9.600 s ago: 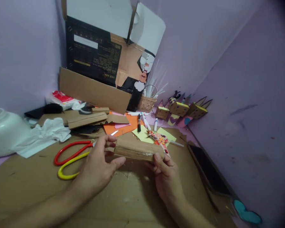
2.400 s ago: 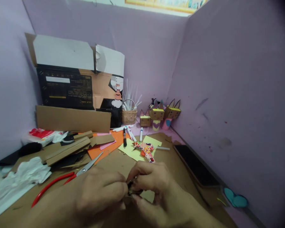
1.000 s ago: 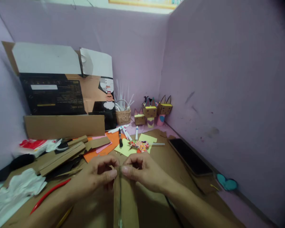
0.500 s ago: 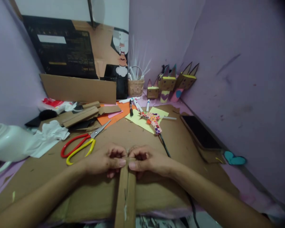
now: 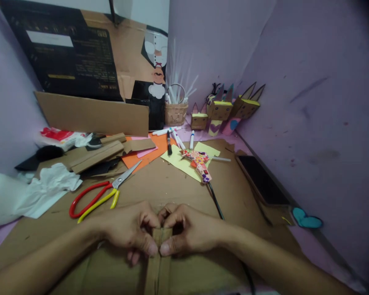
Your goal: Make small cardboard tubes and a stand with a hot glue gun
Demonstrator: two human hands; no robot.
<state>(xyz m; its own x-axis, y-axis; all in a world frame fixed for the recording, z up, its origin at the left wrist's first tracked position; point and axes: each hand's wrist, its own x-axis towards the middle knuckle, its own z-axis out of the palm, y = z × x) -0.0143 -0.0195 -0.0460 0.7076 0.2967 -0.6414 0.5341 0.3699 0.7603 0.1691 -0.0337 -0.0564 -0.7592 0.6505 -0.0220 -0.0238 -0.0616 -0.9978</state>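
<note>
A long folded cardboard strip (image 5: 158, 268) with a seam along its middle runs toward me at the bottom centre. My left hand (image 5: 135, 233) pinches its far end from the left, thumb on top near the seam. From the other side my right hand (image 5: 184, 233) grips the same end, its thumb almost touching the left one. The undersides of the fingers are partly hidden. Red-and-yellow handled scissors (image 5: 106, 192) lie open beyond my left hand. Past my right hand rests a flower-patterned glue gun (image 5: 199, 164) with a glue stick in its back and a black cord.
Cardboard pieces (image 5: 98, 157) and crumpled white tissue (image 5: 53, 184) lie at left. Markers (image 5: 192, 140) and yellow paper (image 5: 184, 164) sit behind. A phone (image 5: 263, 180) is at right. Cardboard animal figures (image 5: 223, 110) and a basket (image 5: 176, 114) stand at the wall.
Both hands and the strip have come nearer to me, lower in the view. The thumbs now press slightly below the strip's far end. The camera has shifted a little.
</note>
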